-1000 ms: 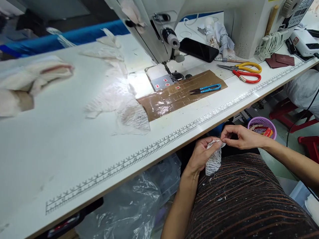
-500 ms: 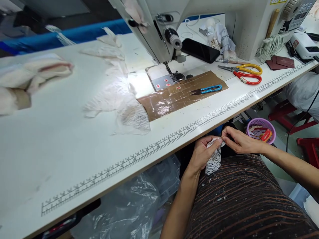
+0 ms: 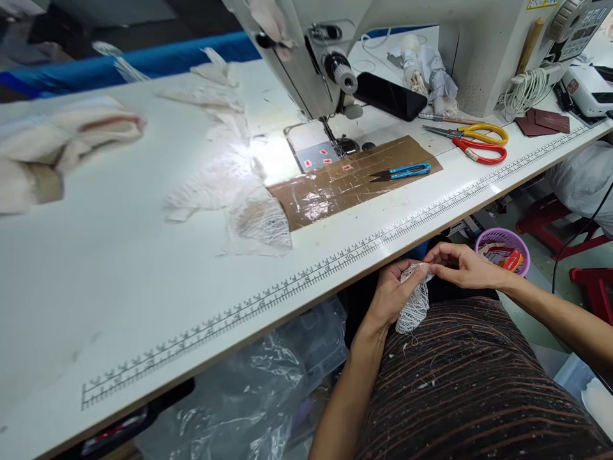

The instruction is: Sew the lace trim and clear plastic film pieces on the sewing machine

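Note:
Over my lap, just off the table's front edge, a small white lace piece (image 3: 412, 308) hangs from my left hand (image 3: 393, 289), whose thumb and fingers pinch its upper part. My right hand (image 3: 454, 264) meets it at the top corner of the lace, thumb and fingertips closed together there. The fingertips of both hands nearly touch. Loose threads dangle below the lace onto the dark striped clothing. Whatever lies between the right fingertips is too small to make out clearly.
The white table (image 3: 143, 281) bears a sewing machine (image 3: 330, 70), white lace fabric (image 3: 258, 220), blue thread snips (image 3: 401, 171), scissors (image 3: 479, 142) and a black phone (image 3: 390, 96). Fabric bundles (image 3: 62, 144) lie left. A purple basket (image 3: 502, 246) stands below the edge.
My right hand's fingers have shifted slightly at the lace's top corner, and the lace has turned a little. The whole view has moved slightly.

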